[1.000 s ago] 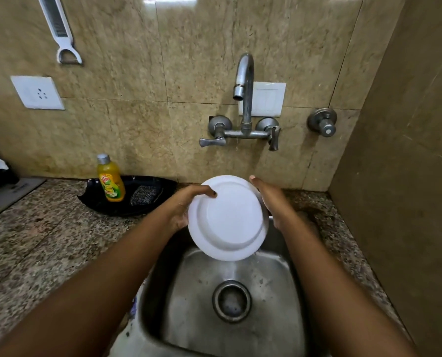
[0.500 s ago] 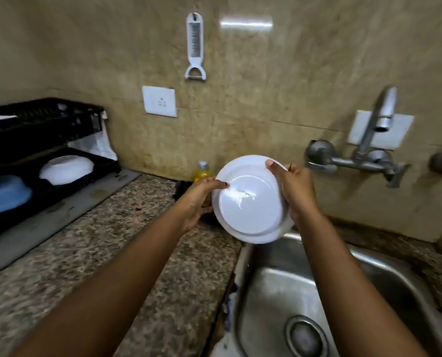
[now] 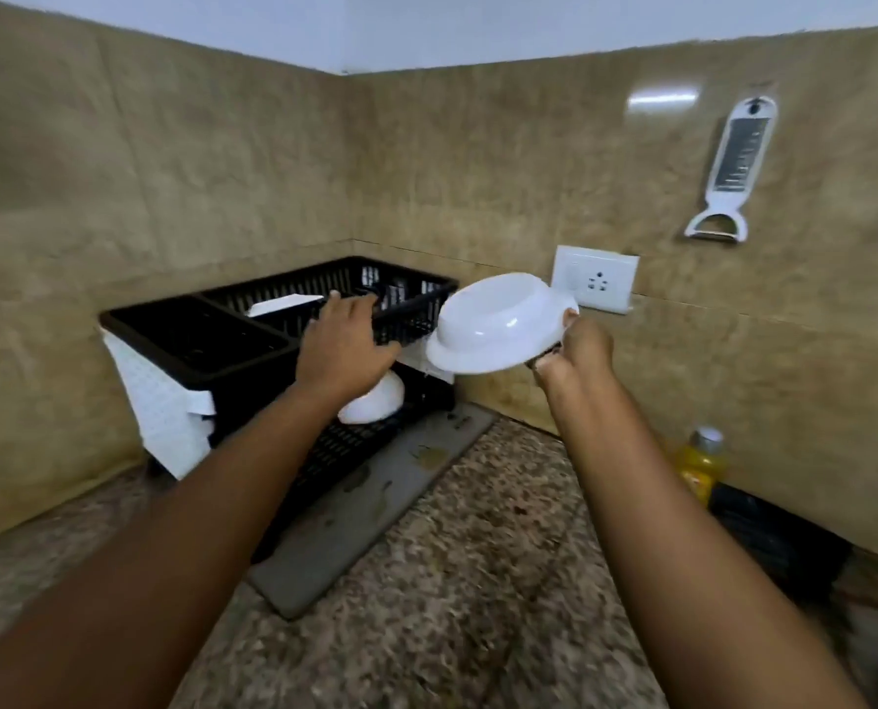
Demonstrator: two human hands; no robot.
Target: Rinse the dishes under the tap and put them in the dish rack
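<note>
My right hand (image 3: 582, 350) grips the rim of a white deep plate (image 3: 498, 324), held upside down and tilted in the air just right of the black two-tier dish rack (image 3: 207, 335). My left hand (image 3: 342, 345) holds nothing; its fingers are spread and reach onto the front edge of the rack's upper basket. An upturned white bowl (image 3: 373, 404) sits on the rack's lower tier, partly hidden behind my left wrist. A white dish (image 3: 283, 305) lies in the upper basket. The tap and the sink are out of view.
The rack stands in the tiled corner on a grey drip mat (image 3: 370, 498) over a granite counter (image 3: 452, 606). A wall socket (image 3: 595, 285) and a hanging grater-peeler (image 3: 733, 171) are on the right wall. A yellow dish-soap bottle (image 3: 697, 465) stands at the right.
My view has swung left from the sink to the rack. The plate has travelled left with my right hand and turned upside down. My left hand has let go of it and reached to the rack.
</note>
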